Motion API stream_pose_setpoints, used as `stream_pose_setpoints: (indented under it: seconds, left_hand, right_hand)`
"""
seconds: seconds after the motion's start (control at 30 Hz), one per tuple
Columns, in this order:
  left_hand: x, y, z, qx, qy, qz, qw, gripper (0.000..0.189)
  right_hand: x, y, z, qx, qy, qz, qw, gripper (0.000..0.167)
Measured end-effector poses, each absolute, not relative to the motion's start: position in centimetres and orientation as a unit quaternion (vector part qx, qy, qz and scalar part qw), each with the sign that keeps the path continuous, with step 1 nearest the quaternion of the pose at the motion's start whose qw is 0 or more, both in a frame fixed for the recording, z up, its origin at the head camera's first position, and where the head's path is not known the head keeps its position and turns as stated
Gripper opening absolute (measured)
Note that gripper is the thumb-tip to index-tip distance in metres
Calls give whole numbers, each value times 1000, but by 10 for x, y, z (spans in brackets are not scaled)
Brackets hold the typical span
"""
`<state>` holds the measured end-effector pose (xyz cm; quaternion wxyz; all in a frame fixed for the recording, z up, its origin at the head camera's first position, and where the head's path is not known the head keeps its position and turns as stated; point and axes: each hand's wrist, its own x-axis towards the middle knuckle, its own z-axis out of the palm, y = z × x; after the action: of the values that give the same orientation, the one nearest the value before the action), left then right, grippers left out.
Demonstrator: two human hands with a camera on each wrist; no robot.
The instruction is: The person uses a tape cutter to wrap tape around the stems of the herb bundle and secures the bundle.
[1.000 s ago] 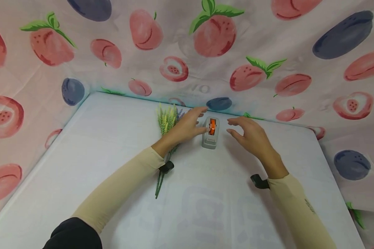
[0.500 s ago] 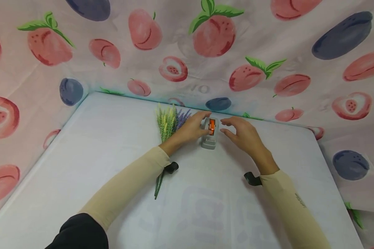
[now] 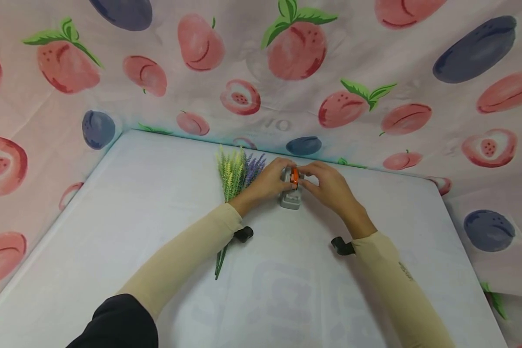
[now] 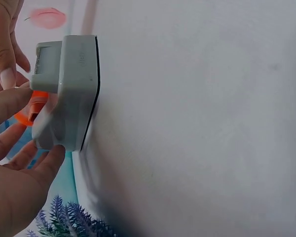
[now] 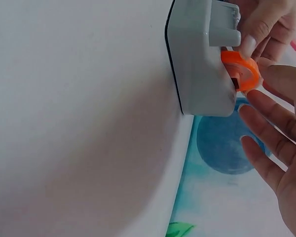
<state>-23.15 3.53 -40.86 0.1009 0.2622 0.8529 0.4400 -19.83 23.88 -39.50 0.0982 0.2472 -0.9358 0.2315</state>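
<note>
Apparently, the orange roll is the place where all the work is

Inside the grey tape dispenser, the orange roll sits in the open recess, and part of its rim rises above the body. The dispenser stands upright on the white table, towards one o'clock from the middle of the head view, near the back edge.

Taking the dispenser as the centre of the clock, the left hand lies at nine o'clock. Its thumb is at the side of the roll, and some of its fingertips touch the far end of the dispenser. At three o'clock is the right hand, with thumb and forefinger against the rim of the roll and the other fingers spread. Whether either hand really pinches the roll, or only touches it, I cannot tell.

In my judgement, the step in hand is to take hold of the roll, perhaps for finding the end of its tape. The next move probably calls for a firm thumb-and-finger pinch, while the left fingers keep the dispenser from sliding.

Farther out, beyond the left hand at nine o'clock, yellow and purple flower sprigs lie on the table, their stems pointing to about seven o'clock. At twelve o'clock, behind the table edge, hangs a fruit-printed cloth.
</note>
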Motion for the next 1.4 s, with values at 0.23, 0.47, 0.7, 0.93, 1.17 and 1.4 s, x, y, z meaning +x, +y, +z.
stream_pose_setpoints:
  seconds: [0.23,0.47,0.7,0.93,1.17,1.4]
  left_hand:
    - [-233,37,-414,258,848,452,94,47]
    - [-233,38,-415,239,848,461,105,49]
    - [-234,37,-416,245,847,460,104,46]
    - [-236,36,-418,245,849,455,108,49]
    - [-236,37,-418,248,848,457,107,46]
    - [-238,36,-420,254,848,454,102,43]
  right_hand:
    - [-201,235,-399,252,-933,238,97,31]
    - [-203,235,-399,261,-919,271,115,25]
    - [-207,234,-400,270,-909,289,130,14]
    - [-208,232,-400,256,-915,289,115,11]
    - [-208,230,-398,255,-916,294,102,9]
    - [-207,229,-397,251,-915,306,84,6]
